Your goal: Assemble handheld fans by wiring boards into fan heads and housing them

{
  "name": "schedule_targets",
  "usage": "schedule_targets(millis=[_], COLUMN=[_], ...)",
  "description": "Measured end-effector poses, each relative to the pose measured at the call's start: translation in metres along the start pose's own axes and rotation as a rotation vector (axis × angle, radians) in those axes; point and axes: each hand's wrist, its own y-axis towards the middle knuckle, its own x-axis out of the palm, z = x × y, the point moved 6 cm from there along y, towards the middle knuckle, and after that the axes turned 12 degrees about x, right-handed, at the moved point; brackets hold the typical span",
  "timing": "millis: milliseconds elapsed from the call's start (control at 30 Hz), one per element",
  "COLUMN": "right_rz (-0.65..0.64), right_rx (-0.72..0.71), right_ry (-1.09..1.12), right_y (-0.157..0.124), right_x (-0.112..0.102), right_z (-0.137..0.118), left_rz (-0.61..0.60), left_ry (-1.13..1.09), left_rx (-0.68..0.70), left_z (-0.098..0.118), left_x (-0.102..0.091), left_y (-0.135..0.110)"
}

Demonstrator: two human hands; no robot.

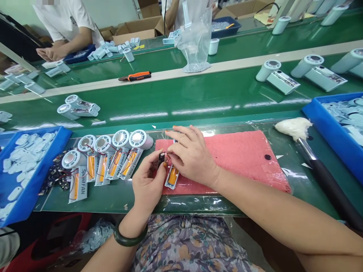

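1. Over the left end of the red mat (235,158), my left hand (149,177) pinches a small circuit board (161,158) between thumb and forefinger.
2. My right hand (193,155) arches over that same end, outer fingers loosely spread. Thumb and forefinger sit close by thin wires (166,154); I can't tell whether they grip one.
3. The fan casing (171,185) lies on the mat's left end, its orange cell (172,175) showing; my right hand hides the upper part.
4. I judge the board light, stiff and fragile, best held by its edges.
5. The wires look limp and easily torn loose, so no tugging.
6. The casing seems light, smooth plastic, apt to slide: I'd take its long sides, clear of the cell.
7. Left of the mat lies a row of fan units (103,143).
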Motion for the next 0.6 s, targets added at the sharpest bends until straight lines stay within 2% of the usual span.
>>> schedule_targets(millis=[200, 400, 600], right_rz=[-0.017, 0.031, 0.048], right_rx=[-0.006, -0.050, -0.109], right_ry=[0.012, 0.010, 0.024], right_y=[-0.001, 0.000, 0.000], right_x=[0.001, 0.000, -0.001], right_z=[0.001, -0.001, -0.001], left_rz=[0.053, 0.139, 0.182], left_ry=[-0.001, -0.214, -0.337], left_rx=[-0.064, -0.230, -0.311], left_z=[-0.005, -0.015, -0.008], left_x=[-0.004, -0.005, 0.002], left_y=[-0.001, 0.006, 0.018])
